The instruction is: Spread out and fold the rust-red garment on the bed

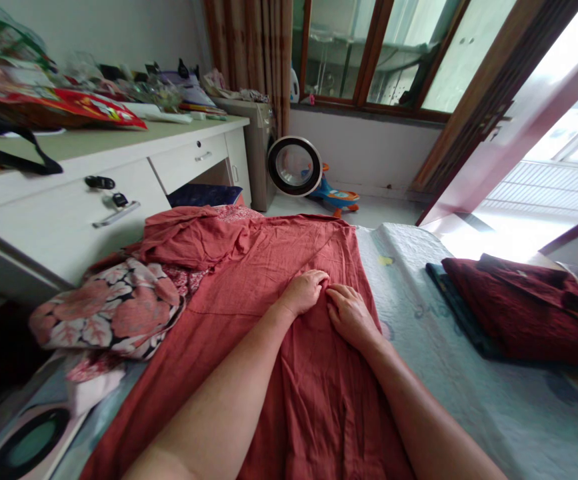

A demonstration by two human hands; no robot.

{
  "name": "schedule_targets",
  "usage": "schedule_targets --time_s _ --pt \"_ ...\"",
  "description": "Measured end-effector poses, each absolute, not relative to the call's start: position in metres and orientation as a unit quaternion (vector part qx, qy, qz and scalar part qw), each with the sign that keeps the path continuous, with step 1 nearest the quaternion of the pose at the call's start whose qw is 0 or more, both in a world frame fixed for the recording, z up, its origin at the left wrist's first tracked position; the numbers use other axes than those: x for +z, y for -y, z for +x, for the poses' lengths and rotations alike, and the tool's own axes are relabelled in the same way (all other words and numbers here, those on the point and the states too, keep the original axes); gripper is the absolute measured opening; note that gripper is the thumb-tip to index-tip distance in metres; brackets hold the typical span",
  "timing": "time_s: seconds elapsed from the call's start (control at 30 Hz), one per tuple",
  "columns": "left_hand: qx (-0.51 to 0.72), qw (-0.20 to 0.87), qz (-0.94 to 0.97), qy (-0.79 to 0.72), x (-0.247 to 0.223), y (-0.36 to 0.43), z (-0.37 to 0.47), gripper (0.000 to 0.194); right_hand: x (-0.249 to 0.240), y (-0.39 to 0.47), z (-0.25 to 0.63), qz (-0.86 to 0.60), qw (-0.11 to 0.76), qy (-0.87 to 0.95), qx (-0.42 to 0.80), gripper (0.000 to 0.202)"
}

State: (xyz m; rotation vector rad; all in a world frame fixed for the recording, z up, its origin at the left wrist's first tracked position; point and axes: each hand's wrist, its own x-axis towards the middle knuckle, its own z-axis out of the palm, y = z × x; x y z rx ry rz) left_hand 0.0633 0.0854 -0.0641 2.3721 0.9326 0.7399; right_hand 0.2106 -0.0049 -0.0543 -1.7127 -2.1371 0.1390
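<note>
A rust-red cloth garment (249, 293) lies spread over the bed in front of me, with wrinkles and a gathered lengthwise fold down its near part. My left hand (305, 293) rests on its middle, fingers curled and closed on a bit of the cloth. Close beside it, my right hand (351, 315) has bent fingers and thumb pinching the same fabric. What lies right under the fingertips is hidden. At the garment's left edge is a bunched floral cloth (113, 307) in pink, black and white.
Folded dark red clothes (513, 307) lie at right on the pale bed cover (419, 313). To the left stands a white desk (69, 207) crowded with items. Beyond it are a washing machine with its round door (295, 167) open and a blue-orange ride-on toy (336, 195).
</note>
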Motion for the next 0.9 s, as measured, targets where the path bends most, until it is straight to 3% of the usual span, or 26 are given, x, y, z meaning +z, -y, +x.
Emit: schedule_targets --time_s 0.9 --pt "0.236 0.174 0.887 -0.358 -0.0665 -0.0863 0.0634 0.042 -0.0532 0.0047 0.2116 -0.601 0.213 0.768 0.055 0.033"
